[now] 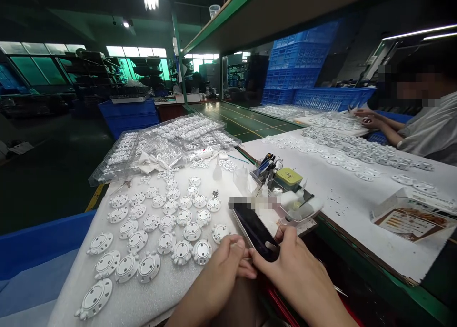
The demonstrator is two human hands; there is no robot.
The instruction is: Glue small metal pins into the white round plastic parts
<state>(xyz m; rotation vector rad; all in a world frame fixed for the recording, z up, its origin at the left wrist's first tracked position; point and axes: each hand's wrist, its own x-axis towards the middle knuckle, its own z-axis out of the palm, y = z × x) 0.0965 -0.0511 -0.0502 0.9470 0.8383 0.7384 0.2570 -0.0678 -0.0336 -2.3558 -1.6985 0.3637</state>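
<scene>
My right hand grips the near end of a black smartphone, with thumb and fingers at opposite sides. The phone lies tilted at the table's front edge, its screen dark; a small greyish oval patch shows near its lower end. Just left of the phone, my left hand is closed, fingers curled and thumb against them; whatever it may hold is hidden. Left of my hands, several white round plastic parts with small dark holes stand in loose rows on the white foam-covered table.
Clear trays of small white parts sit at the back. Right of the phone is an organizer with tools, a yellow-green tin and bottles. Across a divider, a person works by more white parts; a cardboard box stands nearer.
</scene>
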